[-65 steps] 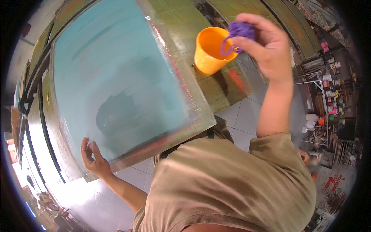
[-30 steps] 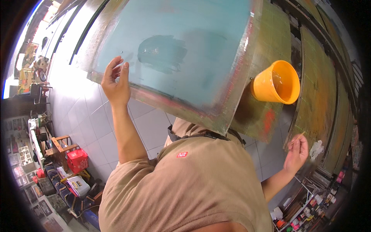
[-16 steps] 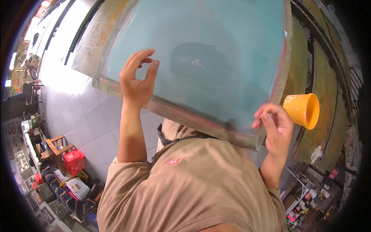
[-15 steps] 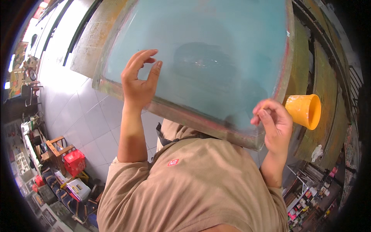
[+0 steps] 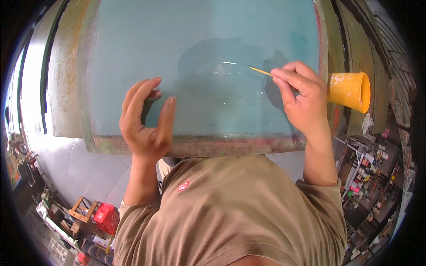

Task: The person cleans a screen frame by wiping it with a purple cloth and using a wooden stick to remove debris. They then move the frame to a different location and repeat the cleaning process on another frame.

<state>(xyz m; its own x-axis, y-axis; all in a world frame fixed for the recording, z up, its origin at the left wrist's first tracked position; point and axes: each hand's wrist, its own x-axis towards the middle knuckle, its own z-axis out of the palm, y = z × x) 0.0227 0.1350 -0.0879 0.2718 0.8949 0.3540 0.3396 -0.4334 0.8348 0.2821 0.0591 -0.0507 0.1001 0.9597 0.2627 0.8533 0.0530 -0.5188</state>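
Note:
A framed screen-printing mesh (image 5: 146, 53) coated blue-green lies in front of me, with a darker wet patch and glints of liquid near its middle. Over its right part, my right hand (image 5: 306, 95) pinches a thin yellow stick (image 5: 262, 71) between thumb and fingers. The stick's narrow dark tip points left toward the wet patch; whether it touches the mesh I cannot tell. My left hand (image 5: 144, 119) is above the frame's near left part, thumb and fingers spread and curved, with nothing in it.
A yellow plastic cup (image 5: 349, 91) lies on its side or tilts just right of the frame, on boards (image 5: 370, 102). At lower left, a red crate (image 5: 106, 218) stands by a wooden stool (image 5: 82, 210) on the tiled floor. Cluttered shelves (image 5: 368, 177) fill the lower right.
From the frame's near right corner, my right hand has moved forward over the mesh, and the yellow stick now shows clearly. My left hand stays open. The whole view has turned somewhat.

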